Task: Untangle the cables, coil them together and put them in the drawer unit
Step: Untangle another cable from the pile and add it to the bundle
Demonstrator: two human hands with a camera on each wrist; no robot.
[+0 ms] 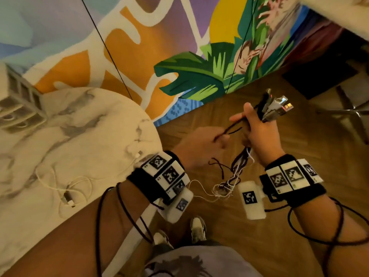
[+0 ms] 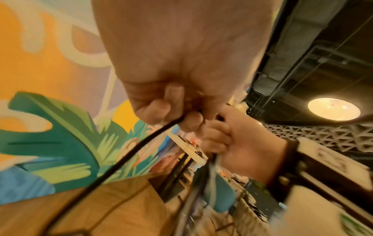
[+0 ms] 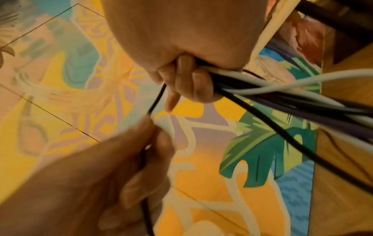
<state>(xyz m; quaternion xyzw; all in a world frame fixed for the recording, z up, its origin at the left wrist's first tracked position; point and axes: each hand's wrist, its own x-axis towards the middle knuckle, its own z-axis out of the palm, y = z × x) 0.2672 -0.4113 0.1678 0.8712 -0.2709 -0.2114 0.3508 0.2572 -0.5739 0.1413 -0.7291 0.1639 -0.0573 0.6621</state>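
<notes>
Fingers of right hand [image 1: 257, 134] clasp smooth round cables [image 3: 282, 95]; left hand [image 1: 199, 144] pinches one.

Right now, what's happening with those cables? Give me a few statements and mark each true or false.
1. The right hand grips a cable bundle with its plugs sticking up. True.
2. The left hand is empty. False: it pinches a single black cable.
3. A white cable lies on the marble table. True.
4. The bundle is all black. False: white strands run through it.
5. The bundle rests on the table. False: it hangs over the wooden floor.
</notes>
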